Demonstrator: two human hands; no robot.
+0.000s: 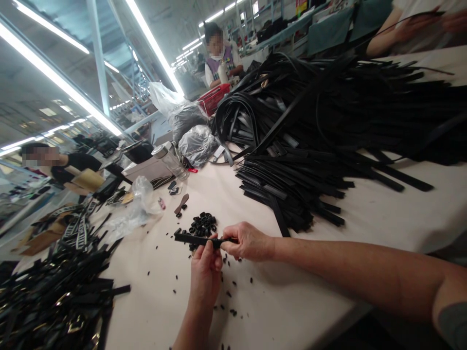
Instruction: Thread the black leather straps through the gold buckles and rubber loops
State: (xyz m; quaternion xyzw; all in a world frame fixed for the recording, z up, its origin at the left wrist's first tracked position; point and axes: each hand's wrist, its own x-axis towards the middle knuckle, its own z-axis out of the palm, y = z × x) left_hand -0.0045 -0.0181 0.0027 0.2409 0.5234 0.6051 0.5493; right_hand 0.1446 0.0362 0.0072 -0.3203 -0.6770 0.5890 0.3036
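Between both hands a short black strap [193, 238] is held level over the pale table [146, 306]. My left hand [207, 260] pinches it from below near its middle. My right hand [246, 241] closes on its right end, fingers curled, and a thin dark piece shows at the fingertips; I cannot make out its kind. Just behind the strap lies a small pile of black loops [203, 223]. Tiny black bits [228, 294] are scattered around and below my left hand.
A big heap of black straps [292, 121] covers the right back. Finished-looking straps with gold buckles [54, 311] pile up at left. A glass jar [170, 163], plastic bags [197, 143] and a red basket [213, 98] stand behind. Co-workers sit farther off; one person's arms [404, 31] are at upper right.
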